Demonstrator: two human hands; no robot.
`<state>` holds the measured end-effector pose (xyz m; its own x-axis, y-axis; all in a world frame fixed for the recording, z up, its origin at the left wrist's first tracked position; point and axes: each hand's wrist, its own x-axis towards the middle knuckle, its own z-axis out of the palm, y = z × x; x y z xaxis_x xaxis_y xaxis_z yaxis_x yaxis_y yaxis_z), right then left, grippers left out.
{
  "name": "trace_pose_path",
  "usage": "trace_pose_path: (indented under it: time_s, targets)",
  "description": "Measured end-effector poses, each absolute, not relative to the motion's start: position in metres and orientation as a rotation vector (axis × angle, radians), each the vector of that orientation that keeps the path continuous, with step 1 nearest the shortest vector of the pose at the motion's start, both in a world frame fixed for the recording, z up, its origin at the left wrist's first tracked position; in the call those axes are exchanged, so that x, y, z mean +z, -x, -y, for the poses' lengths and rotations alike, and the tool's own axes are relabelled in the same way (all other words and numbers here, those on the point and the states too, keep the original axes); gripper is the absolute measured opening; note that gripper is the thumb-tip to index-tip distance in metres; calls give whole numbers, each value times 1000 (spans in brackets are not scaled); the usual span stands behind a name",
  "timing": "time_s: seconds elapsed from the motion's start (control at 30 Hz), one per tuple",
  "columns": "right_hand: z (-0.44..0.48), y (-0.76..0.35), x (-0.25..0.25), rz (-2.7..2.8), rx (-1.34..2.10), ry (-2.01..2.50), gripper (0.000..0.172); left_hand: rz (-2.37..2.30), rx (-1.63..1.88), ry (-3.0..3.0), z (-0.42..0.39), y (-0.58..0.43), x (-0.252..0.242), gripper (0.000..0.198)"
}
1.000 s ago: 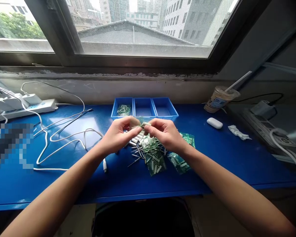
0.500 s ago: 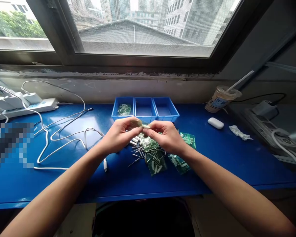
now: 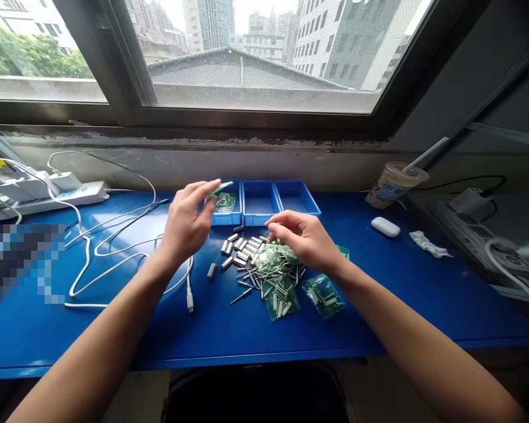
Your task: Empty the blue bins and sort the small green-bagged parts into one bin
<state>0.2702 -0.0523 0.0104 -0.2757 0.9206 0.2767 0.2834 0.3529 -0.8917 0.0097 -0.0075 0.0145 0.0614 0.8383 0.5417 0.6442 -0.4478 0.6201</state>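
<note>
My left hand (image 3: 188,220) pinches a small green-tinted plastic bag (image 3: 221,187) between thumb and fingers, above the left compartment of the blue three-part tray (image 3: 226,219). Inside that compartment lie similar clear green bags (image 3: 226,202). My right hand (image 3: 306,238) hovers over the right side of a mixed pile, fingers loosely curled with nothing visible in them. Beneath it are crumpled green bags (image 3: 275,258). Short metal hex standoffs (image 3: 242,247) lie left of the bags, and thin pin-like rivets (image 3: 244,294) at the front. A filled bag (image 3: 282,302) shows small light pieces.
White cables (image 3: 86,258) sprawl over the left of the blue table, below a power strip (image 3: 86,192). Another filled bag (image 3: 324,295) lies near my right wrist. On the right are a drink cup with straw (image 3: 390,185), a white earbud case (image 3: 385,227) and crumpled tissue (image 3: 427,244).
My hands have come apart from the bag they both held. My left hand has carried it left and up over the tray, while my right stays over the pile.
</note>
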Motion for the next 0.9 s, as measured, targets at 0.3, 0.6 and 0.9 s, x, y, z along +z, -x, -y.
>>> trace_pose_path:
  time_s: [0.3,0.6,0.9]
  targets:
    - [50,-269,0,2019,595,1162,19,-1693,722,-2450,18,-12,10,49]
    - [40,-282,-5,2294,216,1312,24,-1517,877,-2520,20,-16,5,30]
    - [38,-286,-3,2454,139,1339,28,-1274,1351,-2243,28,-19,23,18]
